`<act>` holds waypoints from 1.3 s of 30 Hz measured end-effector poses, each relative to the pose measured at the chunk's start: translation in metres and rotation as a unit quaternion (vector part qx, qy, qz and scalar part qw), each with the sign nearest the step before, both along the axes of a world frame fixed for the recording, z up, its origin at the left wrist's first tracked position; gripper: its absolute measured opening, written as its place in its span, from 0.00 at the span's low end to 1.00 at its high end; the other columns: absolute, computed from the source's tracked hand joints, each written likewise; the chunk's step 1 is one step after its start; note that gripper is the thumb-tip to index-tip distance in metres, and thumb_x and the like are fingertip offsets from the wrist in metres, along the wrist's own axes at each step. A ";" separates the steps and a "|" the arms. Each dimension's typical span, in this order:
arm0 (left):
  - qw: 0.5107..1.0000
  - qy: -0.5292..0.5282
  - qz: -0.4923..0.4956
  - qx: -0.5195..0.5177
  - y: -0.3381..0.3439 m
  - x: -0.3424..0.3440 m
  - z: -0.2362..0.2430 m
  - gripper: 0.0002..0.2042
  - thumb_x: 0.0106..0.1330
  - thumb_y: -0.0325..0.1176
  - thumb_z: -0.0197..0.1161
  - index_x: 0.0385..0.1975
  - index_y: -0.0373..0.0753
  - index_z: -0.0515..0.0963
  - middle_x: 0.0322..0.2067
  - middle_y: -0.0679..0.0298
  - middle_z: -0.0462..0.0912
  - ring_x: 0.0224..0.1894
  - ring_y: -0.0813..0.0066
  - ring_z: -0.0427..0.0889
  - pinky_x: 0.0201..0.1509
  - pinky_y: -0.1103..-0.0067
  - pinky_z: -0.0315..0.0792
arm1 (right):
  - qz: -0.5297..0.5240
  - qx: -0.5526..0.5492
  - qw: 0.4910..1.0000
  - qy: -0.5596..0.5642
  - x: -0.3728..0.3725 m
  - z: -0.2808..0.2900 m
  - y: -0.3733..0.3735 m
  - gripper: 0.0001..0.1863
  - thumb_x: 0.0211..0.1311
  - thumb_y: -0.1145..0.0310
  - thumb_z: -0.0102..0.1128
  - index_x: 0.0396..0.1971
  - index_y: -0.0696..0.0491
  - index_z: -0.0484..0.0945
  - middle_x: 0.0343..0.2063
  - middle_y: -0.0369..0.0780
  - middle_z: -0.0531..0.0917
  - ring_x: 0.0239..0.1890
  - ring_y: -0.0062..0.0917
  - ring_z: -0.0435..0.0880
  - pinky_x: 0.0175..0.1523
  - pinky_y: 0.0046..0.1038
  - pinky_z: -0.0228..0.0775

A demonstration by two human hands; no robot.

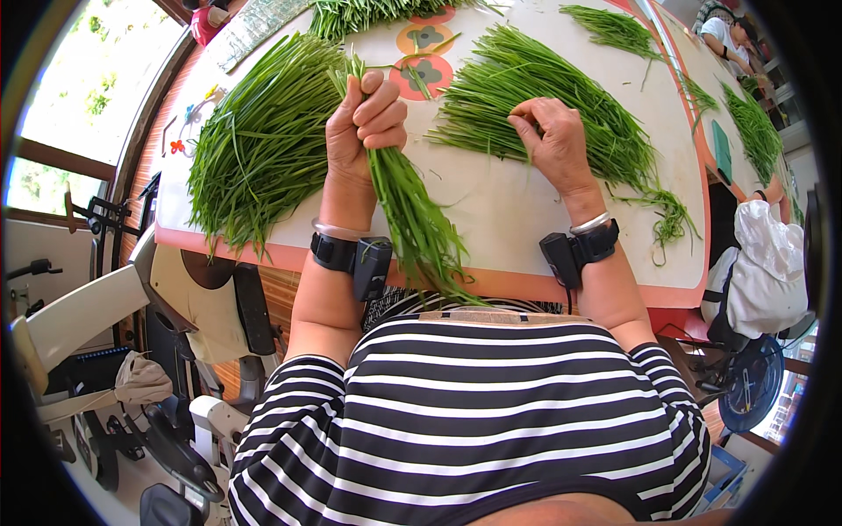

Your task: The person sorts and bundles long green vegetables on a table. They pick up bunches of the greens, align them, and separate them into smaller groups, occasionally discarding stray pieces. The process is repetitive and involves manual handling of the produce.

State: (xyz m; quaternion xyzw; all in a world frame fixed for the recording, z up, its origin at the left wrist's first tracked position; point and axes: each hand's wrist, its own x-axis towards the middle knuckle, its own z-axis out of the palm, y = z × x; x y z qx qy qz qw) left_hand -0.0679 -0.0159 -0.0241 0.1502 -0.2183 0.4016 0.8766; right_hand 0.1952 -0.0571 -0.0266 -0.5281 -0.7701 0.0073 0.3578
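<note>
**Left hand grips a chive bunch; right hand meets the right pile's near side**

Left of the left hand's fingers, just beside them, the left pile of chives (263, 145) slants away, leaf tips toward the wearer. The left hand (367, 123) is wrapped tightly round a bunch of chives (408, 197): pale ends poke out just above the fingers, while the leaves hang below them, the long axis running toward the wearer and slightly right, past the desk (500, 223) edge.

Further right, the right hand (560, 145) has thumb and forefinger tips drawn narrow; whether a stalk sits between them, I cannot tell. The right pile of chives (535, 74) lies directly beyond and under these fingers, stalks running left to right; this hand is the nearer one to it. Right of them, nearer the wearer, lie loose tangled leaves (671, 217).
</note>
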 end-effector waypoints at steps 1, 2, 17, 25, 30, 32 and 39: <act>1.000 0.006 0.003 0.003 -0.002 -0.001 0.003 0.09 0.73 0.36 0.50 0.34 0.37 0.67 0.19 0.69 0.63 0.18 0.83 0.62 0.18 0.87 0.67 | 0.016 -0.023 1.000 0.013 -0.001 0.000 0.000 0.04 0.56 0.67 0.64 0.29 0.49 0.80 0.25 0.34 0.80 0.32 0.27 0.77 0.41 0.30 0.61; 1.000 0.022 -0.003 0.009 -0.002 0.000 0.001 0.09 0.73 0.36 0.50 0.34 0.36 0.67 0.19 0.69 0.63 0.18 0.83 0.62 0.19 0.87 0.67 | 0.029 -0.024 0.999 -0.013 -0.003 0.000 -0.001 0.04 0.55 0.66 0.64 0.28 0.48 0.80 0.24 0.33 0.80 0.32 0.27 0.76 0.40 0.30 0.60; 0.838 0.499 0.219 -0.008 -0.014 0.029 -0.002 0.09 0.62 0.34 0.67 0.33 0.38 0.75 0.17 0.70 0.70 0.18 0.80 0.70 0.22 0.80 0.69 | 0.019 -0.023 0.991 0.131 -0.024 0.004 -0.008 0.06 0.56 0.70 0.64 0.25 0.53 0.76 0.23 0.38 0.80 0.27 0.30 0.79 0.33 0.30 0.67; 0.809 0.515 0.284 -0.008 -0.023 0.045 0.001 0.09 0.60 0.33 0.69 0.33 0.39 0.76 0.19 0.69 0.74 0.19 0.80 0.73 0.22 0.81 0.70 | 0.015 -0.001 0.984 0.179 -0.029 0.003 -0.010 0.04 0.60 0.74 0.63 0.30 0.57 0.77 0.21 0.35 0.79 0.20 0.16 0.75 0.28 0.19 0.68; 0.782 0.550 0.292 -0.020 -0.020 0.044 -0.003 0.08 0.59 0.33 0.69 0.30 0.39 0.77 0.19 0.69 0.75 0.17 0.79 0.73 0.21 0.82 0.68 | 0.015 -0.006 0.977 0.214 -0.034 0.010 -0.015 0.03 0.59 0.75 0.63 0.30 0.56 0.78 0.20 0.35 0.79 0.20 0.16 0.75 0.27 0.19 0.68; 0.784 0.561 0.266 -0.012 -0.021 0.048 -0.004 0.08 0.59 0.33 0.69 0.29 0.39 0.77 0.19 0.68 0.75 0.17 0.80 0.72 0.21 0.82 0.67 | 0.039 0.007 0.980 0.193 -0.037 0.007 -0.014 0.04 0.56 0.74 0.64 0.29 0.55 0.77 0.21 0.37 0.80 0.22 0.26 0.78 0.29 0.25 0.68; 0.818 0.519 0.249 -0.023 -0.025 0.045 0.007 0.10 0.66 0.37 0.62 0.34 0.36 0.79 0.27 0.62 0.79 0.31 0.74 0.80 0.40 0.76 0.76 | 0.095 0.021 0.993 0.064 -0.038 0.006 -0.014 0.05 0.57 0.71 0.63 0.33 0.53 0.78 0.25 0.37 0.82 0.27 0.29 0.79 0.38 0.29 0.65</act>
